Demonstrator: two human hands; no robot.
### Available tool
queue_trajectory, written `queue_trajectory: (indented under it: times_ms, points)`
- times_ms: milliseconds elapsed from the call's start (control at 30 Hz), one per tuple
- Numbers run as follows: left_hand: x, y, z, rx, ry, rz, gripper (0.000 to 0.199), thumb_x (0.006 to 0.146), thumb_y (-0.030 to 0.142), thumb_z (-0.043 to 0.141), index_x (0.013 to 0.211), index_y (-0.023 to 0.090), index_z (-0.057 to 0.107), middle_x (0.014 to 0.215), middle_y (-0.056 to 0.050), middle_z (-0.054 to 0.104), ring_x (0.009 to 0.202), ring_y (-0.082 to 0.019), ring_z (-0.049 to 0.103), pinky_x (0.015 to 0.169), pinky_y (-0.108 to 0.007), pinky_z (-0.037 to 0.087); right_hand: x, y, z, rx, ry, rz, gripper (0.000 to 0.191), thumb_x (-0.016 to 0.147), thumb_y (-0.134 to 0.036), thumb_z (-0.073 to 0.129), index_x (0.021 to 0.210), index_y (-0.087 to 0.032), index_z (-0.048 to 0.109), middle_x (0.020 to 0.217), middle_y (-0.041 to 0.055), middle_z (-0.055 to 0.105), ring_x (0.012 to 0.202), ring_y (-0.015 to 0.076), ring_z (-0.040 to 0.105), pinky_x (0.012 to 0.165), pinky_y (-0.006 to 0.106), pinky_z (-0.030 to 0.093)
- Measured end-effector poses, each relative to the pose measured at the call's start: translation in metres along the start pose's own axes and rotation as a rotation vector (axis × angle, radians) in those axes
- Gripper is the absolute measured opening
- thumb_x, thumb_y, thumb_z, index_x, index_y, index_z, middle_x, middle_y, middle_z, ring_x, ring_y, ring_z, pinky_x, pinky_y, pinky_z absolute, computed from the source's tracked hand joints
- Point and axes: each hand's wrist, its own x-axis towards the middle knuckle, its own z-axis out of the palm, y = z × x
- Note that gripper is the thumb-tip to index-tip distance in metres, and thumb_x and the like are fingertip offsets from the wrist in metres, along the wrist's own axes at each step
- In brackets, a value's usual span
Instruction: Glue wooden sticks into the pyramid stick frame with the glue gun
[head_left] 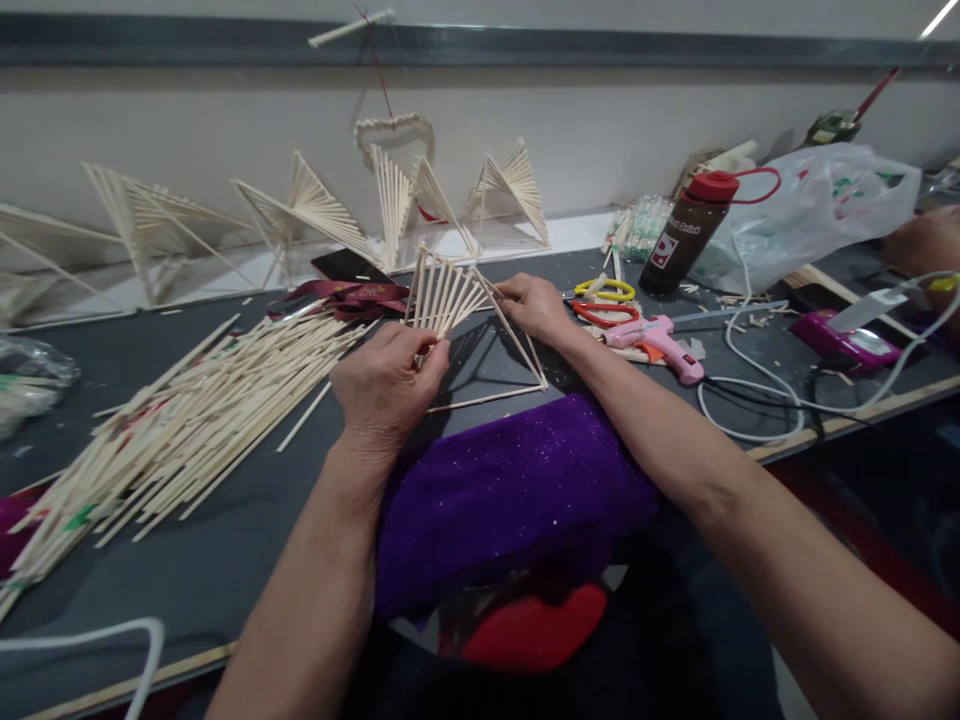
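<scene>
A fan-shaped frame of thin wooden sticks (448,297) stands on the dark table in front of me, with a slanting side and a base stick. My left hand (390,385) pinches its sticks at the near left, thumb and fingers closed. My right hand (534,308) has its fingers closed at the frame's upper right corner; its fingertips are partly hidden. To the left lies a heap of loose wooden sticks (225,420). Just right of my right hand are red-handled scissors (604,314), yellow-handled scissors (604,290) and a pink glue gun (658,340).
Similar stick frames (311,205) line the wall. A dark red strap (352,298) lies behind the heap. At the right stand a dark bottle (686,235), a plastic bag (810,205), a purple device (844,340) and white cable loops (750,437). Purple cloth (510,490) covers my lap.
</scene>
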Motion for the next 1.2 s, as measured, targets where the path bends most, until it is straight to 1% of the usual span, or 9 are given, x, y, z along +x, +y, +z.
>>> queue_trajectory:
  times_ms: [200, 433, 633, 767, 1000, 1100, 1200]
  points:
    - [-0.0005, 0.0008, -0.0008, -0.005, -0.010, -0.008, 0.016, 0.088, 0.033, 0.062, 0.084, 0.022, 0.074, 0.080, -0.002, 0.072, 0.070, -0.016, 0.063, 0.058, -0.029, 0.033, -0.0005, -0.0006, 0.0001, -0.020, -0.008, -0.002, 0.042, 0.090, -0.025, 0.051, 0.127, -0.026, 0.070, 0.109, 0.0054, 0.070, 0.098, 0.0218, 0.059, 0.080, 0.029, 0.039]
    - [-0.0012, 0.0005, 0.0004, 0.008, 0.001, 0.009, 0.016, 0.088, 0.032, 0.061, 0.084, 0.022, 0.073, 0.079, -0.003, 0.071, 0.071, -0.016, 0.063, 0.057, -0.029, 0.032, -0.0001, 0.0003, 0.0008, -0.014, -0.007, -0.021, 0.038, 0.090, -0.026, 0.051, 0.122, -0.026, 0.073, 0.105, 0.0049, 0.070, 0.095, 0.0209, 0.058, 0.081, 0.029, 0.038]
    - [-0.0016, 0.0010, 0.0009, 0.001, -0.014, -0.007, 0.016, 0.087, 0.032, 0.062, 0.083, 0.021, 0.073, 0.079, -0.003, 0.071, 0.071, -0.016, 0.063, 0.058, -0.028, 0.033, 0.0005, -0.0003, 0.0020, -0.074, -0.005, -0.031, 0.037, 0.092, -0.025, 0.048, 0.120, -0.026, 0.073, 0.106, 0.0058, 0.070, 0.096, 0.0220, 0.057, 0.080, 0.030, 0.038]
    - [-0.0020, 0.0014, 0.0005, 0.006, 0.000, 0.014, 0.016, 0.088, 0.032, 0.062, 0.082, 0.022, 0.073, 0.079, -0.003, 0.072, 0.071, -0.016, 0.064, 0.057, -0.028, 0.033, 0.0012, -0.0003, 0.0026, -0.092, -0.010, -0.029, 0.036, 0.092, -0.023, 0.047, 0.115, -0.026, 0.075, 0.106, 0.0064, 0.070, 0.094, 0.0222, 0.057, 0.079, 0.030, 0.038]
    - [-0.0028, 0.0024, 0.0004, 0.005, -0.009, -0.010, 0.017, 0.087, 0.032, 0.061, 0.081, 0.022, 0.073, 0.080, -0.002, 0.072, 0.069, -0.016, 0.063, 0.055, -0.028, 0.031, 0.0018, 0.0005, 0.0050, -0.124, 0.000, -0.022, 0.035, 0.095, -0.031, 0.046, 0.112, -0.025, 0.076, 0.104, 0.0066, 0.070, 0.095, 0.0231, 0.057, 0.076, 0.031, 0.037]
    - [-0.0028, 0.0033, 0.0002, 0.006, 0.002, 0.000, 0.017, 0.088, 0.031, 0.060, 0.081, 0.021, 0.073, 0.078, -0.002, 0.072, 0.069, -0.016, 0.063, 0.055, -0.028, 0.031, 0.0009, 0.0005, 0.0063, -0.157, 0.019, -0.029, 0.036, 0.097, -0.033, 0.044, 0.109, -0.024, 0.077, 0.104, 0.0076, 0.070, 0.095, 0.0242, 0.056, 0.077, 0.032, 0.037]
    - [-0.0027, 0.0033, 0.0006, 0.009, 0.021, 0.021, 0.018, 0.088, 0.031, 0.060, 0.081, 0.021, 0.073, 0.078, -0.002, 0.072, 0.069, -0.016, 0.063, 0.055, -0.028, 0.031, -0.0001, 0.0004, 0.0075, -0.174, 0.033, -0.035, 0.036, 0.097, -0.033, 0.044, 0.111, -0.025, 0.076, 0.105, 0.0083, 0.070, 0.094, 0.0248, 0.055, 0.079, 0.033, 0.037]
